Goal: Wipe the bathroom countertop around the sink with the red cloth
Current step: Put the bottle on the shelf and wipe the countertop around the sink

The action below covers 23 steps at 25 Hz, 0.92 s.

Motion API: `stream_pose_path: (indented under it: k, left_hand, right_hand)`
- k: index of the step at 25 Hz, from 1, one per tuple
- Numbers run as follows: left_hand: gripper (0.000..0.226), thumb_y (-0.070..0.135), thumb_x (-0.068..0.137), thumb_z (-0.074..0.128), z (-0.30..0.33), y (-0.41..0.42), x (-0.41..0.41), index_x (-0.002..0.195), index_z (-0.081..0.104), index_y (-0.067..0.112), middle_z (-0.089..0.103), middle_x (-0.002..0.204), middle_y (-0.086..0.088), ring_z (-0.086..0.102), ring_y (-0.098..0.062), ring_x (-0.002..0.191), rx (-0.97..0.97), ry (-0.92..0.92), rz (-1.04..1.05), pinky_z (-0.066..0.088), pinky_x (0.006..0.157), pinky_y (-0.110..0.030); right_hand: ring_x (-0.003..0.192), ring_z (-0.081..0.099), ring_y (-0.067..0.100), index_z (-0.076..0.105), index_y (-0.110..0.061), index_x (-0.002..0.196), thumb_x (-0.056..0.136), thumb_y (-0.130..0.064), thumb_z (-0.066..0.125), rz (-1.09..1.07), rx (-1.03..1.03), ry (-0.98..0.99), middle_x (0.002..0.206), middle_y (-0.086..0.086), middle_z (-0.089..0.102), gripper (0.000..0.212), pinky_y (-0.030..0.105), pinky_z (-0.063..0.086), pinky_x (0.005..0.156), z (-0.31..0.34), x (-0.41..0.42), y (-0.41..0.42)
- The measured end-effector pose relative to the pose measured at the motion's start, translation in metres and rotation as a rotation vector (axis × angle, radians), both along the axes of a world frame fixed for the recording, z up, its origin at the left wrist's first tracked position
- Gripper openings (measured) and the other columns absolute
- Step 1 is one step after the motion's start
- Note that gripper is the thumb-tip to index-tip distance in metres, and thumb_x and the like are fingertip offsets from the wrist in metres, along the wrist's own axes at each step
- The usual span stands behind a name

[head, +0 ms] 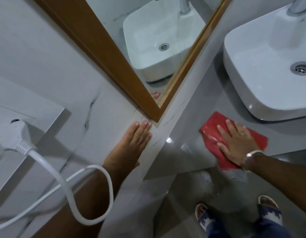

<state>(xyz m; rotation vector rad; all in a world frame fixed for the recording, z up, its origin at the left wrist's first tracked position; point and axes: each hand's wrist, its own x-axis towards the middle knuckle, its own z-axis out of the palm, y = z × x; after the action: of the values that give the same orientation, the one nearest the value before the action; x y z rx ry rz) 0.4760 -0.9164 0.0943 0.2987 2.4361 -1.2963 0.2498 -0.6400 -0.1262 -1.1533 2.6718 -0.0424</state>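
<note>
You won't find anything to read here, no text, labels, brands or numbers anywhere. The plug (14, 134) and sink (262, 78) are plain white, and the cloth (215, 134) is bare red with no tag you can make out.

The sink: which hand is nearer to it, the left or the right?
The right hand. It presses flat on the red cloth just in front of the sink. The left hand rests flat on the wall by the mirror corner, farther away.
</note>
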Motion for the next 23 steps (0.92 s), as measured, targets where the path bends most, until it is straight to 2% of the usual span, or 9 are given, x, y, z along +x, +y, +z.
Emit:
stream_pose_path:
  k: [3, 7, 9, 11, 12, 15, 18, 21, 23]
  left_hand:
    - [0.109, 0.074, 0.088, 0.033, -0.006, -0.001, 0.0, 0.15, -0.007, -0.006, -0.005, 0.157, -0.038, 0.0, -0.054, 0.145, 0.033, 0.02, 0.005, -0.002, 0.115, -0.063]
    - [0.108, 0.073, 0.089, 0.032, -0.004, 0.0, 0.002, 0.15, -0.01, -0.005, -0.01, 0.156, -0.038, -0.003, -0.054, 0.145, 0.007, 0.026, -0.001, -0.007, 0.113, -0.064]
    - [0.107, 0.072, 0.09, 0.032, -0.003, -0.001, 0.001, 0.15, -0.01, -0.005, -0.011, 0.156, -0.039, -0.005, -0.054, 0.144, 0.019, 0.024, 0.014, -0.006, 0.113, -0.063]
    - [0.105, 0.071, 0.091, 0.031, -0.003, -0.001, 0.002, 0.149, -0.011, -0.006, -0.013, 0.155, -0.039, -0.006, -0.055, 0.143, 0.044, 0.025, 0.036, -0.006, 0.113, -0.063]
    - [0.104, 0.07, 0.092, 0.031, -0.005, -0.003, 0.002, 0.149, -0.012, -0.006, -0.014, 0.154, -0.04, -0.007, -0.055, 0.143, 0.058, 0.029, 0.042, -0.007, 0.112, -0.063]
    - [0.104, 0.07, 0.092, 0.031, -0.01, -0.003, 0.001, 0.149, -0.011, -0.006, -0.013, 0.153, -0.041, -0.007, -0.057, 0.142, 0.096, 0.042, 0.098, -0.007, 0.112, -0.064]
    - [0.104, 0.068, 0.092, 0.033, -0.016, -0.003, 0.0, 0.148, -0.012, -0.007, -0.015, 0.152, -0.042, -0.009, -0.058, 0.141, 0.071, 0.025, 0.118, -0.01, 0.112, -0.065]
    - [0.096, 0.063, 0.094, 0.033, -0.028, 0.008, -0.001, 0.15, -0.006, -0.005, -0.012, 0.152, -0.042, -0.005, -0.056, 0.144, 0.095, 0.011, 0.161, -0.011, 0.114, -0.064]
    - [0.084, 0.054, 0.095, 0.042, -0.036, 0.028, -0.01, 0.15, 0.014, -0.003, 0.011, 0.154, -0.041, 0.015, -0.055, 0.143, 0.202, 0.01, 0.249, 0.005, 0.117, -0.063]
  right_hand:
    - [0.142, 0.015, 0.05, 0.016, -0.016, 0.153, 0.094, -0.039, 0.039, -0.237, -0.048, -0.09, 0.159, 0.027, 0.014, 0.068, 0.059, 0.016, 0.114, 0.015, 0.05, -0.076]
    - [0.143, 0.019, 0.047, 0.025, -0.02, 0.152, 0.093, -0.042, 0.036, 0.454, -0.028, -0.181, 0.159, 0.02, 0.022, 0.063, 0.06, 0.018, 0.115, 0.021, 0.156, -0.117]
    - [0.133, 0.043, 0.043, 0.049, -0.022, 0.141, 0.086, -0.044, 0.042, 0.658, -0.09, -0.078, 0.147, 0.018, 0.045, 0.059, 0.055, 0.037, 0.106, 0.021, 0.138, -0.079]
    - [0.119, 0.057, 0.042, 0.061, -0.022, 0.13, 0.074, -0.043, 0.067, 0.554, -0.048, -0.008, 0.136, 0.018, 0.057, 0.06, 0.054, 0.049, 0.094, 0.016, 0.086, -0.026]
    - [0.123, 0.053, 0.044, 0.055, -0.02, 0.135, 0.073, -0.04, 0.071, 0.398, -0.045, 0.018, 0.141, 0.021, 0.051, 0.067, 0.055, 0.046, 0.096, 0.01, 0.049, 0.003]
    - [0.142, 0.023, 0.042, 0.014, -0.02, 0.154, 0.095, -0.043, 0.036, -0.01, 0.13, 0.001, 0.16, 0.022, 0.015, 0.067, 0.052, 0.024, 0.115, 0.014, -0.03, 0.053]
    - [0.144, 0.012, 0.044, 0.005, -0.016, 0.154, 0.096, -0.038, 0.028, -0.244, 0.104, -0.076, 0.161, 0.021, 0.006, 0.066, 0.052, 0.015, 0.117, 0.019, -0.017, 0.002]
    - [0.148, 0.002, 0.04, 0.009, -0.025, 0.154, 0.095, -0.035, 0.035, 0.212, 0.047, -0.109, 0.163, 0.014, 0.002, 0.065, 0.052, 0.007, 0.118, 0.014, 0.037, -0.034]
    - [0.148, 0.003, 0.037, 0.014, -0.031, 0.153, 0.096, -0.043, 0.037, 0.55, 0.069, -0.113, 0.164, 0.009, 0.004, 0.063, 0.05, 0.004, 0.118, 0.02, 0.031, -0.022]
